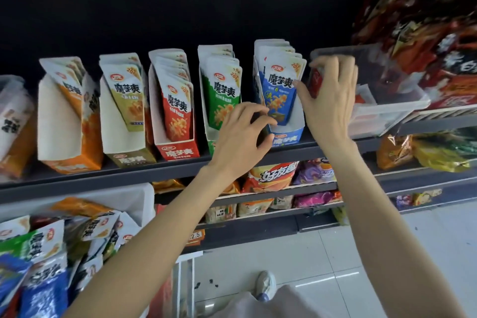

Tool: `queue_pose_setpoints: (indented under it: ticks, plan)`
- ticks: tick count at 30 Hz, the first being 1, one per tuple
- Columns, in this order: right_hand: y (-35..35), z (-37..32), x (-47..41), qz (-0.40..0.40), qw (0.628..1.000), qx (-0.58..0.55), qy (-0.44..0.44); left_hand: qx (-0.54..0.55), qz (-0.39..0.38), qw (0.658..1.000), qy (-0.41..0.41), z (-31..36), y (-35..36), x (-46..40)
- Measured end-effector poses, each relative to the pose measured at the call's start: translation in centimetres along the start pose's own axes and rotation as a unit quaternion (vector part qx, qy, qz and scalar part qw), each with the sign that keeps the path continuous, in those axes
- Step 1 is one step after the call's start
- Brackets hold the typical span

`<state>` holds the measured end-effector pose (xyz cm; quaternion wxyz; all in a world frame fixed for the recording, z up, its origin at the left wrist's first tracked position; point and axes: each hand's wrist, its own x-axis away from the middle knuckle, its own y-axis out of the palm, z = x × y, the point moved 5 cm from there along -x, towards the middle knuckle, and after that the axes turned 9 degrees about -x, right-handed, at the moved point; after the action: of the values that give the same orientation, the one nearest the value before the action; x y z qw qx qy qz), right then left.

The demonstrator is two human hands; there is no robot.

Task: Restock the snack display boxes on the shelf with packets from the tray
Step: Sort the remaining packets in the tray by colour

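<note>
While a red packet (315, 82) is gripped in the right hand (329, 100) beside the blue box (285, 137), with the left hand (241, 142) loosely curled and empty, the upright blue packets (280, 90) could be toppled; the tray (51, 253) sits lower left.

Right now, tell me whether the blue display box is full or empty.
Nearly full: the blue display box holds a tight row of upright blue packets front to back.
</note>
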<state>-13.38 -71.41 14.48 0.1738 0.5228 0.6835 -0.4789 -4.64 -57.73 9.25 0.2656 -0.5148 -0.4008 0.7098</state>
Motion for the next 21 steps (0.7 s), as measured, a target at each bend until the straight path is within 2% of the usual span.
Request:
queue_pose_setpoints:
  ticks: [2, 4, 8, 11, 13, 15, 18, 21]
  plan:
    - [-1.1, -1.8, 2.6, -0.004, 0.998, -0.060, 0.008, 0.033, 0.025, 0.999, -0.019, -0.6, -1.5, 1.2]
    - [-1.3, -4.2, 5.3, -0.057, 0.989, -0.135, 0.032, 0.084, 0.063, 0.993, -0.055, -1.5, -3.4, 3.2]
    - [0.5, -10.0, 10.4, -0.220, 0.935, -0.264, 0.089, 0.154, 0.135, 0.969, -0.137, -4.5, -7.7, 9.6]
    - [3.2, -14.5, 14.1, -0.350, 0.890, -0.283, 0.067, 0.175, 0.125, 0.952, -0.217, -7.7, -10.4, 15.6]
    - [5.4, -17.2, 16.6, -0.424, 0.859, -0.283, 0.045, 0.160, 0.091, 0.946, -0.267, -10.3, -11.5, 19.9]
    - [7.8, -20.1, 19.5, -0.486, 0.829, -0.276, 0.027, 0.114, 0.025, 0.944, -0.310, -13.2, -12.4, 24.7]
    - [11.2, -23.7, 23.6, -0.561, 0.796, -0.228, -0.018, -0.015, -0.105, 0.939, -0.328, -16.7, -12.4, 31.6]
    - [13.9, -26.2, 27.5, -0.628, 0.763, -0.136, -0.067, -0.104, -0.243, 0.903, -0.339, -18.9, -11.6, 37.0]
